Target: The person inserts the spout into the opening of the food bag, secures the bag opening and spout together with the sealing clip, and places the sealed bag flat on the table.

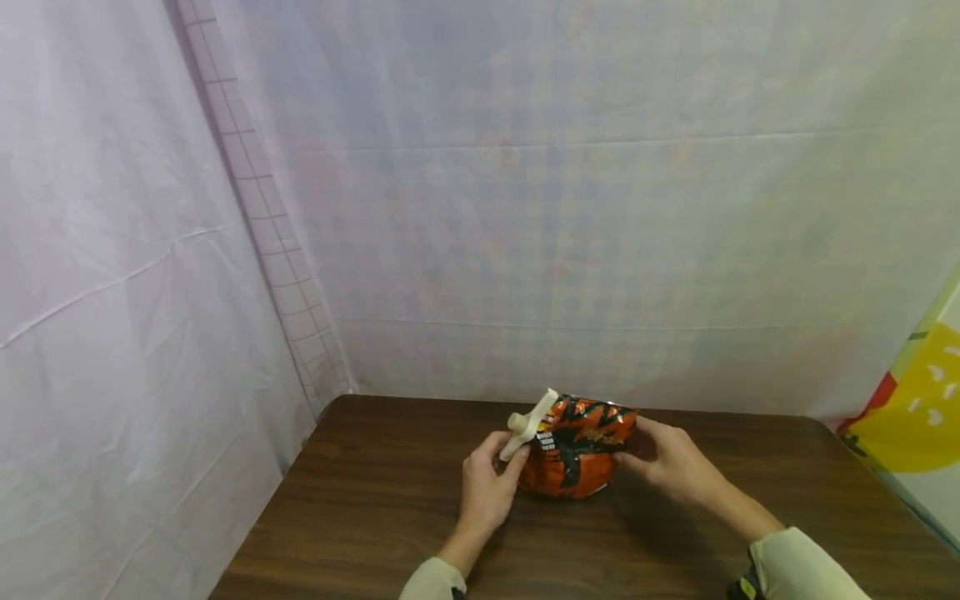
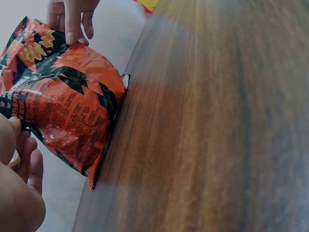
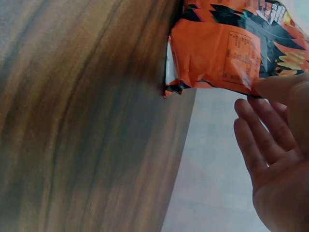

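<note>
An orange and black snack bag (image 1: 581, 471) stands on the table, its lower edge touching the wood in the left wrist view. Along the bag's upper left edge runs a cream sealing clip (image 1: 534, 421) with a round knob on it. My left hand (image 1: 483, 483) grips the clip's lower end, thumb on the near side, against the bag. On the opposite side, my right hand (image 1: 678, 467) pinches the bag's right edge between thumb and fingers. In the right wrist view the other fingers (image 3: 256, 133) spread below that edge. Whether the clip is fastened, I cannot tell.
The dark wooden table (image 1: 375, 500) has rounded far corners. A pale curtain (image 1: 562, 250) hangs behind it and another white sheet (image 1: 135, 333) at the left. A yellow and red printed panel (image 1: 911, 417) stands at the right edge.
</note>
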Tool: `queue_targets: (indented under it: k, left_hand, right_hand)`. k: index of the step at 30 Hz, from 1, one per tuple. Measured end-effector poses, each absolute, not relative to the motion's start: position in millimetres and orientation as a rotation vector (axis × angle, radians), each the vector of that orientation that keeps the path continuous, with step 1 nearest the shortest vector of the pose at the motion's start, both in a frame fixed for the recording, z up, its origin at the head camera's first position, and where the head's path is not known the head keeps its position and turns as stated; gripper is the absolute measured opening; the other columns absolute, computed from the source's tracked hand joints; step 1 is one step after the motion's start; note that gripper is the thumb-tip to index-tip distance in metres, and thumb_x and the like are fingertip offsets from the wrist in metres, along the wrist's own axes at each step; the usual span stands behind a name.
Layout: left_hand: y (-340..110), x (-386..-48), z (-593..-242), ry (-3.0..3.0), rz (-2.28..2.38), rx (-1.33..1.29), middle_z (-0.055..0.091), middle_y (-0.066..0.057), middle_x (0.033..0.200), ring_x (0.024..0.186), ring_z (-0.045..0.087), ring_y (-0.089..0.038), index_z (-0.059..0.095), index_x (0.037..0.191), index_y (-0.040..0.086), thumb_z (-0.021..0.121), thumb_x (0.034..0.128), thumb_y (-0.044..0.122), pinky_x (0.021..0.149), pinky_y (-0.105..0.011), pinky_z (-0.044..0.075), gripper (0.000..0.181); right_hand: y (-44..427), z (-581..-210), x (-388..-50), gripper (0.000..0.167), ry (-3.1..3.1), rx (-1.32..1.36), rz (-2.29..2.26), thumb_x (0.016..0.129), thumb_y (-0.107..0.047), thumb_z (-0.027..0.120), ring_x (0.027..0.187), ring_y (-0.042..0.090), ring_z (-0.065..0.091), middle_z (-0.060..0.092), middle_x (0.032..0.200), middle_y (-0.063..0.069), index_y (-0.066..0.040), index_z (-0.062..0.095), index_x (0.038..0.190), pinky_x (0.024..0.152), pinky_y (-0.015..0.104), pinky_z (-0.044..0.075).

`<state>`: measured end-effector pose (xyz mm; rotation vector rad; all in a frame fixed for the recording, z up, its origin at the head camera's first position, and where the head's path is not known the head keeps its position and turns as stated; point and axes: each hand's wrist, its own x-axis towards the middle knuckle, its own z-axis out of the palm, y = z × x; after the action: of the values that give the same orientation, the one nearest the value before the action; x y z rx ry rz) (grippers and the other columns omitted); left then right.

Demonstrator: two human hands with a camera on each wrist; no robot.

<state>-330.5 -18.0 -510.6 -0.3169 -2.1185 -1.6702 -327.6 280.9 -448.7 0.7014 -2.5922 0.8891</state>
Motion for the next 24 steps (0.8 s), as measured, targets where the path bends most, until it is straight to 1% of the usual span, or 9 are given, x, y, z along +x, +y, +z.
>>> queue_targets:
  k: [4,7,11,16,20,24]
  left_hand:
    - [-17.5,-330.4,-511.2,-2.125,-1.665,-0.323,0.082,-0.001,0.099,0.082,0.067,-0.005,0.079,0.111,0.017,0.086,0.0947,0.023,0.073,-0.021,0.056,0.019]
    - [-16.8,-330.2,-511.2,-2.136,-1.652,-0.305,0.082,0.000,0.097,0.079,0.065,-0.004,0.079,0.109,0.018,0.087,0.0935,0.023,0.072,-0.021,0.054,0.018]
    - [-15.3,-330.5,-511.4,-2.144,-1.627,-0.272,0.082,0.003,0.096,0.081,0.065,-0.005,0.079,0.107,0.020,0.088,0.0924,0.022,0.075,-0.023,0.054,0.017]
    - [-14.0,-330.0,-510.1,-2.132,-1.607,-0.264,0.082,0.005,0.096,0.085,0.066,-0.007,0.079,0.105,0.021,0.088,0.0920,0.020,0.080,-0.025,0.054,0.016]
    - [-14.5,-330.2,-508.6,-2.105,-1.614,-0.270,0.081,0.003,0.094,0.080,0.065,-0.005,0.079,0.105,0.019,0.087,0.0925,0.018,0.075,-0.023,0.053,0.015]
    - [-14.8,-330.2,-508.4,-2.072,-1.604,-0.286,0.081,0.000,0.091,0.074,0.064,-0.003,0.079,0.105,0.017,0.087,0.0931,0.017,0.068,-0.020,0.053,0.015]
  right_hand:
    - [279.1,-450.4,-326.7,0.033,-2.585,0.680,0.900,0.091,-0.010,0.087,0.085,0.008,0.076,0.082,0.103,0.004,-0.007,0.073,0.121,0.073,0.026,0.064]
    - [277.6,-451.1,-325.3,0.034,-2.596,0.666,0.912,0.092,-0.008,0.086,0.087,0.011,0.077,0.082,0.108,0.008,-0.007,0.072,0.123,0.075,0.025,0.065]
    - [276.3,-451.4,-323.3,0.035,-2.608,0.656,0.924,0.093,-0.007,0.085,0.092,0.015,0.080,0.081,0.114,0.011,-0.007,0.072,0.126,0.077,0.024,0.065]
    - [275.1,-451.7,-322.4,0.035,-2.587,0.662,0.918,0.094,-0.007,0.084,0.093,0.017,0.081,0.082,0.115,0.012,-0.008,0.072,0.127,0.077,0.023,0.065]
    - [273.8,-452.9,-322.0,0.036,-2.555,0.671,0.925,0.093,-0.007,0.085,0.093,0.017,0.081,0.082,0.115,0.010,-0.008,0.073,0.127,0.077,0.025,0.066]
    - [272.9,-454.2,-321.9,0.028,-2.539,0.659,0.954,0.095,-0.010,0.084,0.091,0.012,0.079,0.082,0.109,0.005,-0.011,0.074,0.120,0.076,0.026,0.066]
